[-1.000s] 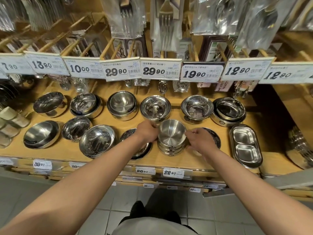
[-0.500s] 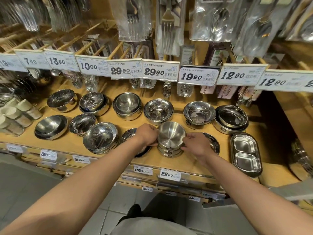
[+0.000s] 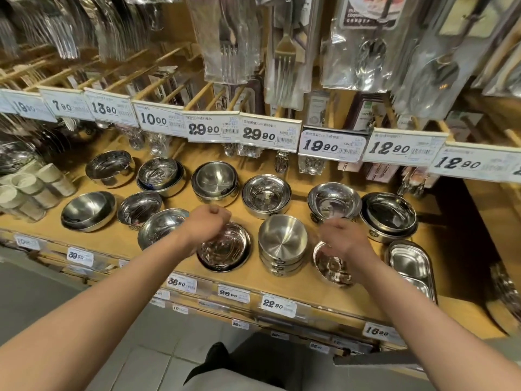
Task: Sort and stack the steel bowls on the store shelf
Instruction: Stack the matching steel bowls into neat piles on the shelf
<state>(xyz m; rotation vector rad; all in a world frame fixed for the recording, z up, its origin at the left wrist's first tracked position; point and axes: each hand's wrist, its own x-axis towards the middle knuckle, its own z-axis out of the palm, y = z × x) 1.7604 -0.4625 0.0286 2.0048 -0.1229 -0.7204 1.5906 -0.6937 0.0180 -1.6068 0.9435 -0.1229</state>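
We see a wooden store shelf [image 3: 180,251] carrying steel bowls in 2 rough rows, and at the front middle a stack of brushed steel bowls [image 3: 282,244] stands upright, touched by neither hand. The left hand [image 3: 208,223] hangs above a shallow polished bowl [image 3: 225,251] just left of that stack; its fingers are curled into a loose fist and we make out nothing inside it, though the knuckles cover the palm. The right hand [image 3: 342,239] is smeared by motion blur, so we cannot tell how far its fingers are spread or whether they hold anything; it lies over a small polished bowl [image 3: 332,266] just right of the stack and hides that bowl's far rim. A divided steel tray [image 3: 410,266] sits further right, its lower end blurred. Behind, a matte bowl stack [image 3: 215,183] and a shiny bowl [image 3: 266,194] stand in the back row. Price tags run above them, one reading 29.90 [image 3: 212,129], the small print unreadable. Packaged forks [image 3: 284,56] hang overhead, cut off at the top edge. Pale cups [image 3: 33,187] at the left edge are only partly visible.
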